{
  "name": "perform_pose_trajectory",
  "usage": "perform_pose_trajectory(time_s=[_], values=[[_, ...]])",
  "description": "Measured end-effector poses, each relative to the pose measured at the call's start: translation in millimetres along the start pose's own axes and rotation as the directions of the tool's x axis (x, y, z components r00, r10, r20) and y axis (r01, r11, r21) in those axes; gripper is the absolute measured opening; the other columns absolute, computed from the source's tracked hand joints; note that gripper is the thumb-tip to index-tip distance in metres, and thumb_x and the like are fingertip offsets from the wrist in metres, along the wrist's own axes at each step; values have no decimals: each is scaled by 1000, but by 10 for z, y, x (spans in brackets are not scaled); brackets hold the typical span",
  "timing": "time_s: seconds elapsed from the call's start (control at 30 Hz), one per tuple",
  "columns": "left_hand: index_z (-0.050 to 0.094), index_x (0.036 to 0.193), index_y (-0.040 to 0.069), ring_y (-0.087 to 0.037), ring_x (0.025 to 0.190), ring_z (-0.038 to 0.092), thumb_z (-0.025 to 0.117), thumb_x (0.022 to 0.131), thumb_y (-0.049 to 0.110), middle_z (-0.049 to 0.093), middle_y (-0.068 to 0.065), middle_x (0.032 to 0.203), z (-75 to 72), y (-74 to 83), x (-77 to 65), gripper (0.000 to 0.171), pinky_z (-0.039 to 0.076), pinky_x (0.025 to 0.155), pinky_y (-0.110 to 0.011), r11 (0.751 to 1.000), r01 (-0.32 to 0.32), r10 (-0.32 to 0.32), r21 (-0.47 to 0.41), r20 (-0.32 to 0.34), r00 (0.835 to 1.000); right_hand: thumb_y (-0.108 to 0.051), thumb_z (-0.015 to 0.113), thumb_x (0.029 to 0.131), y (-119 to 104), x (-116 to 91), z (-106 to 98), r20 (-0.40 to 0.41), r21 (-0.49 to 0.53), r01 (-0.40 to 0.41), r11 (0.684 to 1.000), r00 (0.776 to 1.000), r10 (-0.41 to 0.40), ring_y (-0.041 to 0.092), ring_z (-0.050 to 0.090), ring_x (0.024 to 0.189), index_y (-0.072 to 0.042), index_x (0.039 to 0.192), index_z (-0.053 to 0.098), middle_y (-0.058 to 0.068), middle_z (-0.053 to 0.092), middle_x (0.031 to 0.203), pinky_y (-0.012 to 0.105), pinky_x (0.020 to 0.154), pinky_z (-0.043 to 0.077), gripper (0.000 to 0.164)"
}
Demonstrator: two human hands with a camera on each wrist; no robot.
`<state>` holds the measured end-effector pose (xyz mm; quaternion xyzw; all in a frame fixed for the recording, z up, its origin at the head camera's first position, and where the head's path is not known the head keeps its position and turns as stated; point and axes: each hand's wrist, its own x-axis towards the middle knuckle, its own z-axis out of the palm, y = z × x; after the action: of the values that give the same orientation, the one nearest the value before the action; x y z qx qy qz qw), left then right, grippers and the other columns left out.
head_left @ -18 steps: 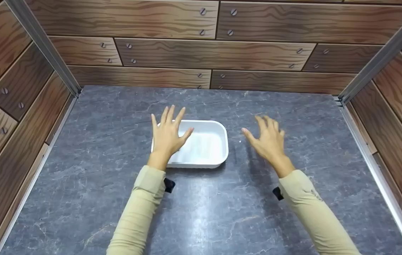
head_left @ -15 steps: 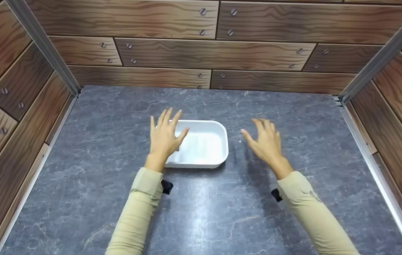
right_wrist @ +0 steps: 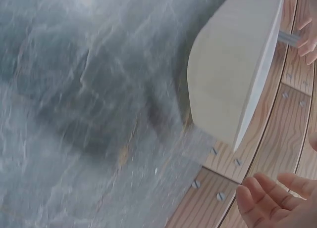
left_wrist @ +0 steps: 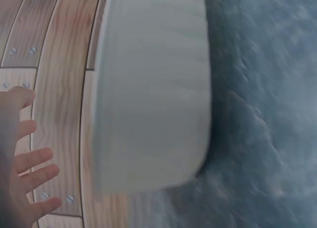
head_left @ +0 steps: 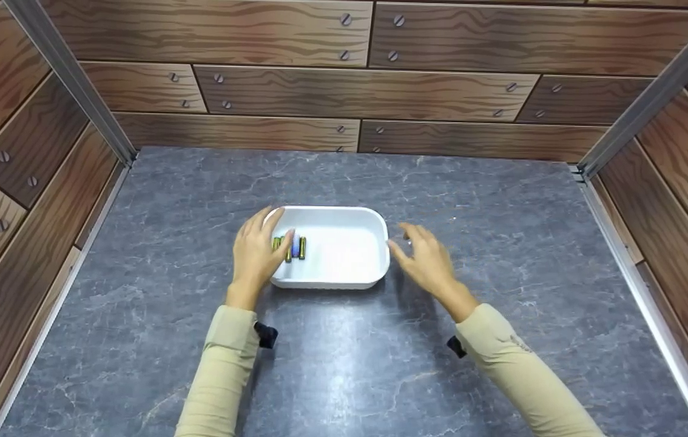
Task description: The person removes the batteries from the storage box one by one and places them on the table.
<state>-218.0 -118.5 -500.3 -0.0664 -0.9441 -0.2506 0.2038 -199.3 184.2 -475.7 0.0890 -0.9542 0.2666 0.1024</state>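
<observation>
A white rectangular tray [head_left: 344, 258] with rounded corners sits on the grey table. Several batteries [head_left: 302, 247], mostly green and black with a blue one among them, lie in its left part, some hidden behind the thumb. My left hand [head_left: 255, 252] is at the tray's left end, thumb over the inside, fingers loosely spread. At the right end is my right hand [head_left: 428, 261], its thumb tip right by the rim and fingers relaxed. The left wrist view shows the tray's outer wall [left_wrist: 153, 104] beside spread fingers [left_wrist: 37, 176]; neither hand grips anything.
Wood-print panels [head_left: 283, 91] enclose the table at the back and both sides, joined by grey metal posts [head_left: 71, 79]. The marbled table surface [head_left: 344, 388] extends around the tray. A small black wrist camera [head_left: 266, 335] hangs under the left cuff.
Both hands have come lower and nearer to me. The left has shifted left off the tray's middle, revealing the batteries; the right has closed in on the tray's right end. The tray stays put.
</observation>
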Motion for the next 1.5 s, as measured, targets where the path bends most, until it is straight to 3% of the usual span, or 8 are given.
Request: perform_pose_trajectory(time_s=[0.37,0.5,0.63,0.73,1.0,1.27,1.37,1.5], values=[[55,137,22,-36,125,55,64,89,43,54,-13,141,48,-300,-208,53,43,103,-54,991,129,-125,-41,76,989,-29,64,91,-154,-72,215,40,73,31,997,999,-34,30,66,84,-2,121,61,15,67,95,41,73,53,40],[53,139,24,-38,128,52,63,89,47,51,-13,144,56,-406,-265,55,42,103,-55,977,192,-179,-88,134,975,-29,66,91,-203,-87,294,32,60,65,996,997,-67,24,64,74,-3,118,63,14,69,90,39,67,52,38],[50,141,22,-37,131,50,63,89,45,50,-14,146,94,-528,-301,58,39,107,-55,962,214,-185,-167,174,967,-28,66,91,-245,-98,352,31,46,101,994,994,-103,17,59,65,-3,116,64,12,70,85,35,61,49,36],[47,144,21,-35,137,45,64,90,41,47,-13,148,126,-610,-310,60,35,113,-52,937,227,-170,-265,223,960,-27,65,91,-276,-96,383,44,55,118,991,992,-121,12,54,60,-3,116,64,11,69,82,30,57,45,35],[35,150,19,-33,146,32,66,91,31,36,-13,156,199,-708,-305,67,23,121,-50,830,304,-130,-468,368,921,-23,66,91,-323,-36,476,88,108,131,985,986,-140,7,48,57,-4,115,64,7,69,77,23,54,40,31],[33,151,20,-33,138,44,65,92,23,37,-15,155,254,-705,-339,67,37,112,-47,742,358,-134,-567,397,908,-20,67,89,-346,18,578,121,192,119,974,982,-144,5,42,54,-1,111,65,9,66,71,19,54,35,29],[35,150,20,-34,138,45,66,91,22,39,-16,154,271,-696,-356,67,37,112,-47,727,364,-142,-582,391,909,-20,68,89,-358,32,610,146,194,105,975,980,-134,4,41,54,-1,111,65,8,66,71,19,54,34,30],[35,150,20,-34,140,41,67,91,24,37,-15,155,284,-679,-378,67,32,116,-48,730,360,-139,-581,390,910,-20,69,88,-382,59,663,168,200,98,975,977,-133,5,42,54,-2,112,64,8,66,70,21,55,37,30]])
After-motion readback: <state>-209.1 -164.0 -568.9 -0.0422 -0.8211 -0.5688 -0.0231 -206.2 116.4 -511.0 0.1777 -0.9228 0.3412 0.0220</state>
